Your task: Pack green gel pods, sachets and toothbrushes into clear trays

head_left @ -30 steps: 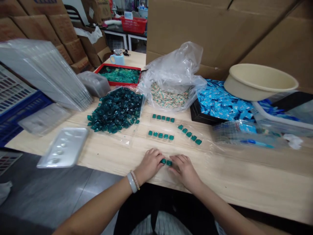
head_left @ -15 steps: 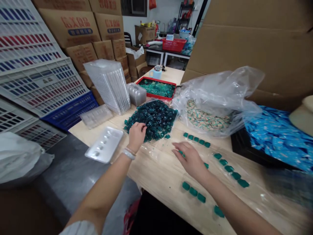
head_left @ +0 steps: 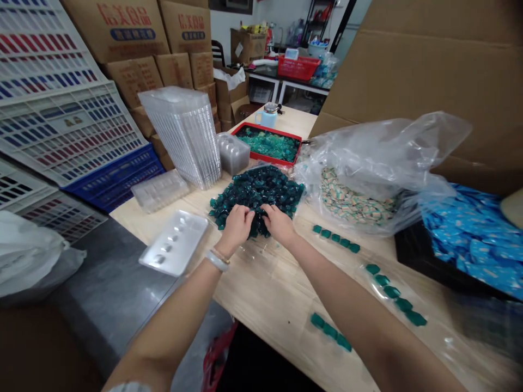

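Note:
Both hands meet at the near edge of a heap of glossy dark green, gem-like pieces (head_left: 261, 188). My left hand (head_left: 237, 226) has thumb and fingers drawn together at the heap. Close beside it, my right hand (head_left: 279, 222) is bent in a similar pinch, its fingertips facing the left ones. Dark pieces show between the two hands, but what the fingertips hold is hard to make out. To the right, green pieces lie in rows on the table: a back row (head_left: 335, 238), a right row (head_left: 392, 292) and a front row (head_left: 330, 330), partly beside my right forearm.
A clear moulded tray (head_left: 175, 242) lies left of the heap, near tall stacked clear trays (head_left: 183, 136). Behind sits a red-rimmed tray (head_left: 269, 144) of green bits and a blue mug (head_left: 267, 116). At right are a plastic bag (head_left: 359, 196) of small packets and blue packets (head_left: 469, 234).
My right hand has moved left and away from me, from above the rows to the heap beside my left hand. The left hand stays at the heap. The view has shifted slightly.

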`<state>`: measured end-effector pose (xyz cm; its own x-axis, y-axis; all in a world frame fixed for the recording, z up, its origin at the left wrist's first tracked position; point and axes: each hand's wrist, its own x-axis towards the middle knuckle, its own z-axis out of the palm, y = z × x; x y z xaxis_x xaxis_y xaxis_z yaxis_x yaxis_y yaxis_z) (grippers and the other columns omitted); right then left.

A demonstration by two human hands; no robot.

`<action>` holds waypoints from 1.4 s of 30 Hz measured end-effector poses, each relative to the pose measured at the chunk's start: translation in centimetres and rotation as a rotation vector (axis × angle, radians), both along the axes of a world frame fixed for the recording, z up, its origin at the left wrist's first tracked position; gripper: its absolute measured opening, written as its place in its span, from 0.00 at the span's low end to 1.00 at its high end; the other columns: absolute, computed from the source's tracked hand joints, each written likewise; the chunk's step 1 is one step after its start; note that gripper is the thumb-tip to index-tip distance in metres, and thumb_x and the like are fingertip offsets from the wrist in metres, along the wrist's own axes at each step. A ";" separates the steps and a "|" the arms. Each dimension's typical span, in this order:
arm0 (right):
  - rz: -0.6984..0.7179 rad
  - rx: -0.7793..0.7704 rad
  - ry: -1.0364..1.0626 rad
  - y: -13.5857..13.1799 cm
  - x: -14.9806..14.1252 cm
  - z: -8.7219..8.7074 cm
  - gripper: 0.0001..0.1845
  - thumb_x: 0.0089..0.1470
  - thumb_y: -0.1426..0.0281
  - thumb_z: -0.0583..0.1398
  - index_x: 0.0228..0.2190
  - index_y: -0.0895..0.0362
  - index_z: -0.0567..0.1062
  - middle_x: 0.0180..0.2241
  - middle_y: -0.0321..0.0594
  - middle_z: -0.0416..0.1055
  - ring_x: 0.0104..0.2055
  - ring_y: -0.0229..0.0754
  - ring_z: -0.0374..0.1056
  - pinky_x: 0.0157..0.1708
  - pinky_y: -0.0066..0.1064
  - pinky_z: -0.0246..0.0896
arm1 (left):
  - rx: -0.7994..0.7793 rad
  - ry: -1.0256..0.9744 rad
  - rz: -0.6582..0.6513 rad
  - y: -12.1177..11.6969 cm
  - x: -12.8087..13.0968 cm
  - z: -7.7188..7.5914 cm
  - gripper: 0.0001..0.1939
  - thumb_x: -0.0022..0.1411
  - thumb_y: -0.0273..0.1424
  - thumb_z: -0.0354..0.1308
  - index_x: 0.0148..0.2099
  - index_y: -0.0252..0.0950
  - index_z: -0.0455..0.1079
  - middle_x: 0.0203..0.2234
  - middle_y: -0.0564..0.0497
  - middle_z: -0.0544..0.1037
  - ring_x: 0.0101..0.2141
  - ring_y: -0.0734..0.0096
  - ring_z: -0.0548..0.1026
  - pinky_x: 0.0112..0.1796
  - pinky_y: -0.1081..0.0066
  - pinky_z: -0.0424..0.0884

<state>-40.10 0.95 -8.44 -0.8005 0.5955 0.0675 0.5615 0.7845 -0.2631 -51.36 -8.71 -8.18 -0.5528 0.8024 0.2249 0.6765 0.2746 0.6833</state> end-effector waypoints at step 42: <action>-0.262 -1.536 0.891 -3.6 2.5 2.3 0.13 0.32 0.64 0.62 0.19 0.57 0.64 0.13 0.27 0.57 0.16 0.30 0.50 0.19 0.25 0.44 | 0.350 -1.258 0.131 0.9 6.0 2.1 0.13 0.48 0.38 0.56 0.28 0.35 0.59 0.18 0.58 0.62 0.17 0.81 0.62 0.17 0.79 0.56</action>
